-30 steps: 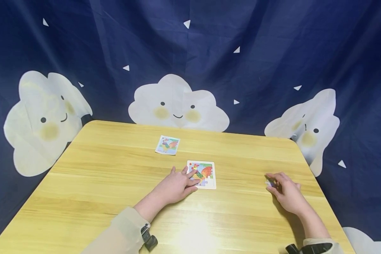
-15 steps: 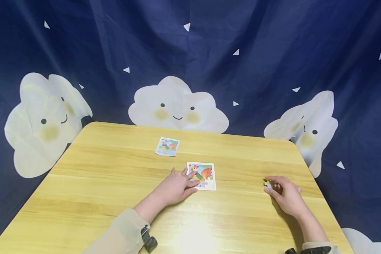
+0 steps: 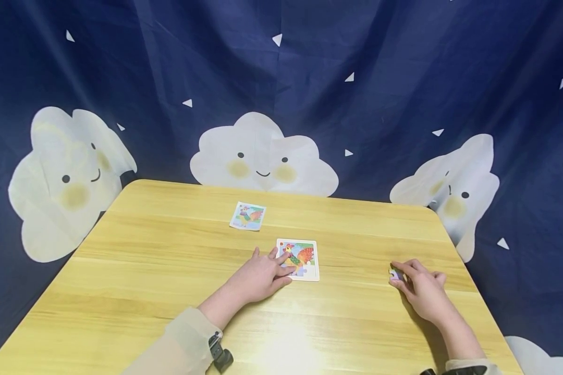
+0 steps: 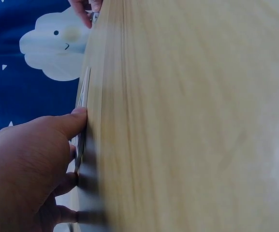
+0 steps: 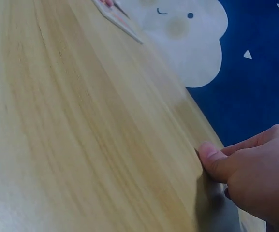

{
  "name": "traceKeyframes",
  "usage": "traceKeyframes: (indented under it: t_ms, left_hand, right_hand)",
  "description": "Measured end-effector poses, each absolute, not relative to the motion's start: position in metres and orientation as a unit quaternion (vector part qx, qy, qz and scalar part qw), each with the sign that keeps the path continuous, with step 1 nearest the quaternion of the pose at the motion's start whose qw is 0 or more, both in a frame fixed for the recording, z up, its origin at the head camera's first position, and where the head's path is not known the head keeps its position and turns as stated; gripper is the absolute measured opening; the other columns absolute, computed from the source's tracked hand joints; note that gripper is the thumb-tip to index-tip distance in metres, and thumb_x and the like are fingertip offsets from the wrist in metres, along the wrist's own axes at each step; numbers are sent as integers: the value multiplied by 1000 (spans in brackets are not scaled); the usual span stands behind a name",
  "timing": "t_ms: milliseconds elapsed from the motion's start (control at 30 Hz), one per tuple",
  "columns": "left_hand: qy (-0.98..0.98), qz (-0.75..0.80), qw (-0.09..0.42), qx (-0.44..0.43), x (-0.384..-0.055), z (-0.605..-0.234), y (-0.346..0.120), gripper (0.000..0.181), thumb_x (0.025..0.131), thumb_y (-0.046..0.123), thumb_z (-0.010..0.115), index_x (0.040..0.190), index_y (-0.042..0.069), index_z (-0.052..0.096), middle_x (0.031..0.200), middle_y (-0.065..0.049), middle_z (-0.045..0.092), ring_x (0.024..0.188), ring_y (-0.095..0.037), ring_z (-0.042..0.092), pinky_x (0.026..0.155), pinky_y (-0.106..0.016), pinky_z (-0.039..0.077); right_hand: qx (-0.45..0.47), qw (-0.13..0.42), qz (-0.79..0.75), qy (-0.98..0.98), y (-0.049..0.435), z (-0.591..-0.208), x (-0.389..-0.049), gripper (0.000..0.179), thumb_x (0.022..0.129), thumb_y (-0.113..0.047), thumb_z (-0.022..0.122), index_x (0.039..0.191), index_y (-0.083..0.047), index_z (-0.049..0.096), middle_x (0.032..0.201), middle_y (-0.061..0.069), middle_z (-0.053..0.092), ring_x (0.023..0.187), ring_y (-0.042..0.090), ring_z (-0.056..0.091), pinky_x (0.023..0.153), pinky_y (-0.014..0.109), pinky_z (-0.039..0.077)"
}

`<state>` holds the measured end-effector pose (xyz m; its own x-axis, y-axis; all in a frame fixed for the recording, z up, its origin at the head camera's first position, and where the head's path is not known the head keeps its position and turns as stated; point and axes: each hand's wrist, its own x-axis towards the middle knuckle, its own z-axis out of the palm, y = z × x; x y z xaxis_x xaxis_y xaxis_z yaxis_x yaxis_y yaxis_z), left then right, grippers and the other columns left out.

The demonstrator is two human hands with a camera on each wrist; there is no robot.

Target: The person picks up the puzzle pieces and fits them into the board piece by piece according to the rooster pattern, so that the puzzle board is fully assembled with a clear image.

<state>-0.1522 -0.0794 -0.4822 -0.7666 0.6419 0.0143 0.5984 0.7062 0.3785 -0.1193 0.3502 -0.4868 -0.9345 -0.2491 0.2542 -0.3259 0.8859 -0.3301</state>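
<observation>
A square jigsaw puzzle (image 3: 306,254) of a colourful rooster, in a white frame, lies at the middle of the table. Its lower right part shows bare white backing. My left hand (image 3: 258,276) rests on its left side, fingers spread over the picture; in the left wrist view the thumb (image 4: 76,118) is right at the frame's edge. Far to the right, my right hand (image 3: 424,291) pinches a small puzzle piece (image 3: 395,274), lilac with some green, between thumb and fingers. The hand hides part of it, low over the table.
A small card (image 3: 247,216) with the same rooster picture lies behind the puzzle, slightly left. The wooden table (image 3: 122,260) has rounded far corners, and a dark blue curtain (image 3: 309,67) with white clouds hangs just beyond its edge.
In the right hand the puzzle piece has come into fuller view and turned, its lilac part now showing more. That hand shifted slightly left. The left hand has stayed on the puzzle.
</observation>
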Motion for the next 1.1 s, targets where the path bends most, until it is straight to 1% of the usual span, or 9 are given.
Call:
traceKeyframes:
  t_ms: [133,400,533,633,767,1100]
  left_hand:
    - [922,184,59,336,-152,-483,-80,38,109,41,60,141,24,71,159,-9,49,147,-44,41,111,-80,26]
    - [922,186,62,333,-152,-483,-80,38,108,41,60,140,24,71,159,-7,49,147,-44,40,112,-80,25]
    - [924,182,66,330,-152,-484,-80,39,109,42,59,141,25,71,159,-6,48,148,-43,39,113,-79,25]
    - [924,182,69,328,-152,-484,-81,39,109,43,58,143,25,70,160,-6,47,149,-42,38,113,-79,24]
    - [925,183,72,326,-152,-483,-80,39,109,42,58,143,25,69,161,-6,46,149,-42,38,113,-79,24]
    - [927,183,78,319,-151,-481,-77,39,109,41,59,143,26,69,161,-7,45,149,-41,37,114,-78,23]
  right_hand:
    - [158,106,177,-966,349,-485,-119,39,93,-18,83,127,-4,72,105,1,66,82,16,59,76,50,22]
    - [183,131,205,-953,335,-485,-121,40,91,-15,84,127,-3,69,106,0,64,79,9,51,77,46,22]
    - [194,121,217,-949,322,-484,-122,40,92,-16,83,127,-4,68,107,-1,65,80,8,49,78,45,21]
    - [203,112,221,-947,312,-483,-123,40,93,-17,82,128,-4,68,109,-1,65,83,8,52,79,45,22]
    - [217,106,228,-943,298,-481,-125,38,95,-18,81,129,-5,68,113,0,67,89,12,58,81,46,24]
    - [238,87,239,-937,273,-483,-132,38,98,-20,78,132,-6,67,114,0,65,92,13,59,86,48,24]
